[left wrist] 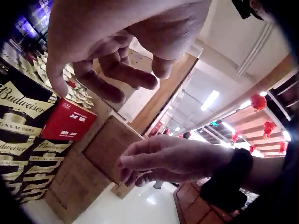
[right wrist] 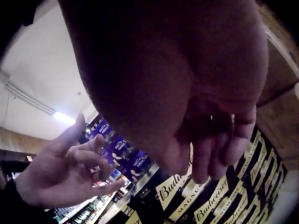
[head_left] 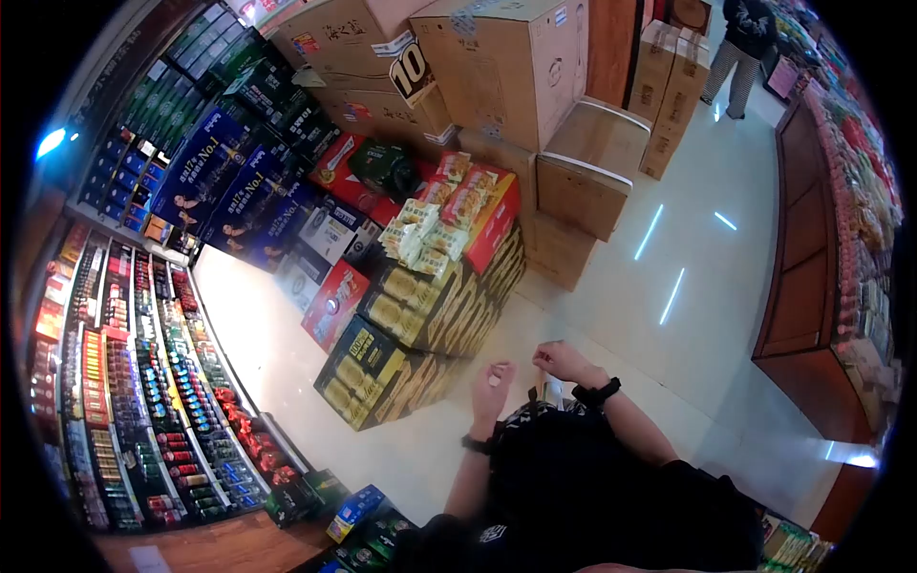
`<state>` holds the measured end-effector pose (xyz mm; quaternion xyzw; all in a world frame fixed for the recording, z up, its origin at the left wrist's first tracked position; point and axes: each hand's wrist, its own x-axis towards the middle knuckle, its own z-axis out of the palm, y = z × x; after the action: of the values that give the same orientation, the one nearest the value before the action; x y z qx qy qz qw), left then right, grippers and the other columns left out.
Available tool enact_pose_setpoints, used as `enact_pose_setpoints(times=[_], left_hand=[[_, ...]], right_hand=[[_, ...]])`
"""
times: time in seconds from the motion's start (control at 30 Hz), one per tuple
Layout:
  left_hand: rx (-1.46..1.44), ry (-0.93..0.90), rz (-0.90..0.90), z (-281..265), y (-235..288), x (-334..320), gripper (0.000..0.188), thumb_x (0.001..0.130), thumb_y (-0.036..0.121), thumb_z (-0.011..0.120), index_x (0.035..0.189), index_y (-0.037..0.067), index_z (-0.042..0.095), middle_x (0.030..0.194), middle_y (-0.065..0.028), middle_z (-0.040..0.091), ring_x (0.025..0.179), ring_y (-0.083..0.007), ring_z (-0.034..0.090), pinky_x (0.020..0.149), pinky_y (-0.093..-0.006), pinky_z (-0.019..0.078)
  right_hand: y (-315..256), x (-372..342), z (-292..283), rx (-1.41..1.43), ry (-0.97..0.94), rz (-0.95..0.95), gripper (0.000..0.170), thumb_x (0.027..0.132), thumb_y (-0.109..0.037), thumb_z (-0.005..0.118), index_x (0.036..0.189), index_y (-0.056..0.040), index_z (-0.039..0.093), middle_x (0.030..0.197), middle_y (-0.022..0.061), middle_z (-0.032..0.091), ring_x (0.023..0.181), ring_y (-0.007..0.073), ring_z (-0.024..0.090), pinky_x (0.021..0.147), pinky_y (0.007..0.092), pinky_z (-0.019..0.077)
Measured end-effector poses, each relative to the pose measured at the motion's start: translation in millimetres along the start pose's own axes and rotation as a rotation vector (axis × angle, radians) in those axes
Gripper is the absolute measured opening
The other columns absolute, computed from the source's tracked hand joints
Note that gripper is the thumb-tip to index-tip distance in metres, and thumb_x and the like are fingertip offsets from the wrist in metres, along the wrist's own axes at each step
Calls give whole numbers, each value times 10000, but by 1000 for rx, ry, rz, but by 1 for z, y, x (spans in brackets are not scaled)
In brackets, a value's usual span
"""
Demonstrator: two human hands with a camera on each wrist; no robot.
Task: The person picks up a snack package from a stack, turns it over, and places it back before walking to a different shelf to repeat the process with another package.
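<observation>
Both hands are raised in front of the body, a short distance apart, neither holding anything visible. My left hand point(head_left: 493, 384) has loosely bent, spread fingers; it fills the top of the left wrist view point(left wrist: 126, 42) and shows at the lower left of the right wrist view point(right wrist: 70, 175). My right hand point(head_left: 565, 362) hangs with relaxed, slightly curled fingers, seen also in the left wrist view point(left wrist: 175, 158) and large in the right wrist view point(right wrist: 187, 102). Beyond them stands a stack of black-and-gold Budweiser cases point(head_left: 368, 377), touched by neither hand.
Snack packets point(head_left: 420, 237) and a red box point(head_left: 497, 224) top the cases. Large cartons point(head_left: 497, 72) stand behind. Drink shelves point(head_left: 143, 382) curve along the left; a wooden display counter point(head_left: 802, 248) runs along the right. A person point(head_left: 743, 48) stands in the far aisle.
</observation>
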<state>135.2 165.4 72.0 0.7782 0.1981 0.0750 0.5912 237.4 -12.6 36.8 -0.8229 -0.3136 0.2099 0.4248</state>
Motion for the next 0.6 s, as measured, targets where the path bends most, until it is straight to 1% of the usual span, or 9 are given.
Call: enact_pose_setpoints(times=[0.03, 0.1, 0.13, 0.37, 0.4, 0.43, 0.5, 0.57, 0.6], left_hand=[[5, 8, -4, 1, 5, 11, 193, 840, 181, 695, 881, 0, 644, 757, -53, 641, 663, -112, 573, 640, -266, 467], [22, 94, 156, 1, 14, 27, 199, 862, 203, 669, 887, 7, 645, 777, -60, 648, 712, -146, 600, 698, -275, 470], [34, 49, 64, -1, 5, 36, 158, 852, 110, 655, 981, 28, 618, 809, -23, 629, 761, -95, 576, 707, -246, 464], [69, 210, -17, -27, 16, 90, 142, 879, 112, 640, 992, 28, 614, 805, -11, 626, 753, -79, 576, 721, -224, 463], [-49, 227, -33, -36, 14, 100, 145, 889, 127, 641, 995, 33, 616, 808, -3, 623, 758, -82, 576, 725, -225, 465], [58, 266, -2, -46, 23, 110, 166, 900, 150, 635, 1021, 40, 613, 832, -7, 620, 769, -83, 573, 722, -226, 464], [-58, 273, 80, -68, 25, 140, 197, 911, 169, 622, 1050, 30, 606, 869, -24, 621, 784, -88, 573, 722, -231, 464], [67, 330, 210, -91, 27, 176, 215, 923, 185, 606, 1066, 25, 598, 896, -31, 617, 808, -92, 572, 732, -232, 461], [125, 358, 184, -102, 14, 198, 239, 928, 186, 594, 1097, 18, 588, 913, -42, 616, 813, -110, 575, 745, -244, 466]], right_hand=[[5, 10, -3, 5, -7, -6, 170, 839, -202, 615, 856, -36, 650, 830, 160, 656, 763, 331, 632, 678, 396, 507], [14, 26, -5, -26, 75, -62, 170, 843, -196, 614, 857, -30, 650, 824, 156, 657, 748, 309, 639, 679, 384, 513], [16, 33, -4, -10, 59, -58, 170, 843, -196, 614, 857, -30, 650, 824, 156, 657, 748, 309, 639, 679, 384, 513], [10, 85, -17, 48, 22, -81, 188, 850, -178, 610, 951, -21, 640, 817, 147, 648, 773, 286, 637, 702, 369, 511], [8, 93, -16, 63, 26, -108, 202, 852, -183, 608, 971, -21, 635, 833, 148, 647, 780, 284, 635, 704, 367, 510], [2, 103, -15, 65, 25, -107, 202, 852, -183, 608, 971, -21, 635, 833, 148, 647, 780, 284, 635, 704, 367, 510], [-10, 127, -16, 100, 45, -127, 220, 856, -197, 606, 981, -18, 632, 868, 154, 643, 785, 285, 632, 704, 363, 511], [-19, 151, -12, 69, 75, -131, 248, 858, -207, 600, 1023, -22, 621, 881, 156, 644, 803, 297, 630, 719, 376, 508], [-25, 162, -9, 45, 95, -136, 279, 861, -217, 594, 1065, -27, 610, 894, 158, 645, 822, 308, 628, 734, 389, 506]])
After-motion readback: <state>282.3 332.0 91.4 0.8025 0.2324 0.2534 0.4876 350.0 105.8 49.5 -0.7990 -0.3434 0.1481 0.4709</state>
